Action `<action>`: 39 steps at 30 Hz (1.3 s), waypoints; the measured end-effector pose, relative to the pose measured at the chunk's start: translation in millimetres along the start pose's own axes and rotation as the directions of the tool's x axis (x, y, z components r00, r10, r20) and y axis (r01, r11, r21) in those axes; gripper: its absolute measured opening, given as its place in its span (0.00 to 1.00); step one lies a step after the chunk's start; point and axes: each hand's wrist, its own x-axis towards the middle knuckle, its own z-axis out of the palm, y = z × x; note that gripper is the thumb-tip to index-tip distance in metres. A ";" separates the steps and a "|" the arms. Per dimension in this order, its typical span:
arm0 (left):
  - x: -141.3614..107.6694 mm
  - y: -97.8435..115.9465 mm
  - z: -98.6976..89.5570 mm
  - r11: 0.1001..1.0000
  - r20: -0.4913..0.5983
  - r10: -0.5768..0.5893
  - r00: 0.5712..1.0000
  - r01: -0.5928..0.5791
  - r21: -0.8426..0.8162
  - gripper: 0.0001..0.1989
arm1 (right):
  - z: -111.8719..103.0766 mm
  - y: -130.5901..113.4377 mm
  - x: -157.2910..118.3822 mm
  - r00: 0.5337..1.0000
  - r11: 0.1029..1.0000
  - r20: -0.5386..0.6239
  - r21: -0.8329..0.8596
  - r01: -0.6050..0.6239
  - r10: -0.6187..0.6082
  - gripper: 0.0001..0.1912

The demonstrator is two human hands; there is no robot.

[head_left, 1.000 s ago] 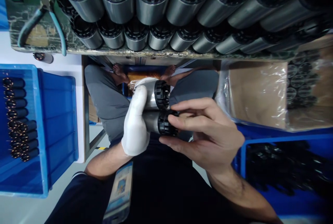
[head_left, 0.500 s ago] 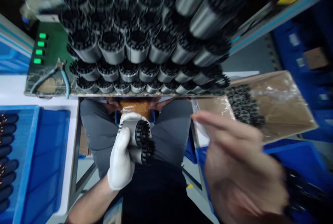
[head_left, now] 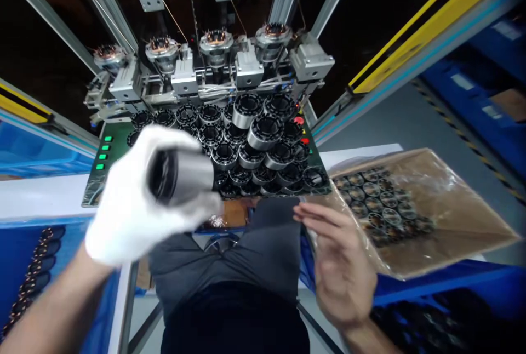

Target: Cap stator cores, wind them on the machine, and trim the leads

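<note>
My left hand (head_left: 131,200), in a white glove, is raised at the left with its fingers wrapped round a metal cylinder (head_left: 191,176) that has a black toothed end. It hangs in front of the rows of similar cylinders (head_left: 250,154) standing on the green machine top (head_left: 119,130). Bare, my right hand (head_left: 339,266) is low at the right, beside the cardboard box, its fingers extended and nothing seen in it. The glove is blurred, and it hides part of the rows.
Behind the cylinders is a machine with copper-wound parts (head_left: 216,41). At right, a lined cardboard box (head_left: 456,195) holds rings above a blue bin (head_left: 485,277). A blue crate (head_left: 20,244) with wound parts lies at left. A yellow-striped post (head_left: 427,25) rises at right.
My left hand has risen and moved left from over the lap, and one cylinder shows in it instead of two. My right hand has drawn back from the camera. The view has tilted up.
</note>
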 end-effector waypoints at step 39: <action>122.3 -50.3 -22.7 0.923 0.332 -0.138 0.933 0.000 0.385 0.54 | -78.8 103.2 85.5 0.972 0.819 0.227 -0.567 0.089 0.052 0.14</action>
